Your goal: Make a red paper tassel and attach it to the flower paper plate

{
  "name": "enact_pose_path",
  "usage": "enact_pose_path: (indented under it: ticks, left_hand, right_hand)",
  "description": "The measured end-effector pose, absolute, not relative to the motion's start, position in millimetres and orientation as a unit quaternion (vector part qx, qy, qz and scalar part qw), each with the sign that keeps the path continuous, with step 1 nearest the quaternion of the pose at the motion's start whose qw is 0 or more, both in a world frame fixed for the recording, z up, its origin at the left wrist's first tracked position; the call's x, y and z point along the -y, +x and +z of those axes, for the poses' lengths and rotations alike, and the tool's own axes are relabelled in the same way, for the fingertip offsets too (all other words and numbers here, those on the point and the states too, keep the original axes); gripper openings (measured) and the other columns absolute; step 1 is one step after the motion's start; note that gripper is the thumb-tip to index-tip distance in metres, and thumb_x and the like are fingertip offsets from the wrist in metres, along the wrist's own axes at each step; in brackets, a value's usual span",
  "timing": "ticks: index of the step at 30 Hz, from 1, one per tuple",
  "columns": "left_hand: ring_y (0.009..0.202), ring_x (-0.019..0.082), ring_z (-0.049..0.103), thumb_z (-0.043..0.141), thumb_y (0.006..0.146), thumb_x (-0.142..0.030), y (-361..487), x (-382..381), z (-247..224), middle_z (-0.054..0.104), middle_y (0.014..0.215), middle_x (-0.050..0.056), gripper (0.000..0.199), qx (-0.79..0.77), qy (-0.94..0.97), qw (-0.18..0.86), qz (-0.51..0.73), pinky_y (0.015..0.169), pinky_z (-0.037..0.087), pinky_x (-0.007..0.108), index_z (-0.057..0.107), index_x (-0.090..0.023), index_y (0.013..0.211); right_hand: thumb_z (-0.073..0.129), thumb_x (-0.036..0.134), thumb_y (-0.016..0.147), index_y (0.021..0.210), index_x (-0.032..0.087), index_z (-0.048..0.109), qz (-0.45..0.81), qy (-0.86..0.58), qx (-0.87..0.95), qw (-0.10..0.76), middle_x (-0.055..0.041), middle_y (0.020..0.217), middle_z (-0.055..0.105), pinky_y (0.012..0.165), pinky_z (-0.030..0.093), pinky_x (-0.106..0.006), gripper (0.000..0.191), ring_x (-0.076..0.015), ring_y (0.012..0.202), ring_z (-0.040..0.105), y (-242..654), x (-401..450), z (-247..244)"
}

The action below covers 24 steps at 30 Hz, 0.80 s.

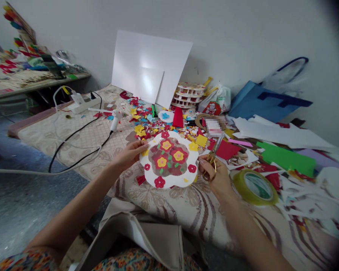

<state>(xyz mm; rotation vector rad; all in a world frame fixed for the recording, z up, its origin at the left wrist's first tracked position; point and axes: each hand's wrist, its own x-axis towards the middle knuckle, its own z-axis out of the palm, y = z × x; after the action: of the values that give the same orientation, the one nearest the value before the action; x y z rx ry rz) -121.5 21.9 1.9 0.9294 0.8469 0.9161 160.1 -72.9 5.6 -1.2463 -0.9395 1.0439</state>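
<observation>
A white scalloped craft piece (148, 176) is held up in front of me, with a see-through middle. Red and yellow flowers and small green leaves decorate that middle, and more flowers sit around the rim. My left hand (130, 153) pinches its left edge, thumb on top. In my right hand (217, 174) are gold-handled scissors (214, 150), fingers through the loops and blades pointing up and away. The right fingertips are at the piece's right edge; whether they grip it too I cannot tell.
Coloured scraps (152, 124) litter the patterned tablecloth. A glue gun (115, 121) with its cord lies left, near a power strip (84, 104). Clear tape (255, 187), a green sheet (285, 159) and white offcuts are right. Behind stand a white board (135, 56) and a blue bag (251, 99).
</observation>
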Motion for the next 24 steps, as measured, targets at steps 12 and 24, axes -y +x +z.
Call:
enact_pose_path:
  ticks: [12,24]
  left_hand:
    - [0.057,0.007,0.058,0.085,0.061,-0.032,-125,-27,0,0.063,0.07,-0.002,0.036,-0.375,0.41,0.709,0.434,0.05,0.046,0.015,0.061,-0.014,0.08]
    - [0.063,0.008,0.062,0.084,0.064,-0.028,-133,-26,0,0.066,0.078,-0.001,0.034,-0.341,0.402,0.707,0.472,0.056,0.05,0.016,0.061,-0.015,0.085]
  right_hand:
    - [0.066,0.052,0.078,0.078,0.018,0.062,0.432,-0.539,0.46,0.558,0.005,0.051,0.047,0.046,0.028,-0.023,0.034,-0.0088,0.048,0.039,162,75,7]
    - [0.045,0.059,0.089,0.075,0.02,0.052,0.35,-0.597,0.608,0.389,0.0028,0.059,0.048,0.052,0.036,-0.026,0.041,-0.0128,0.056,0.045,166,126,14]
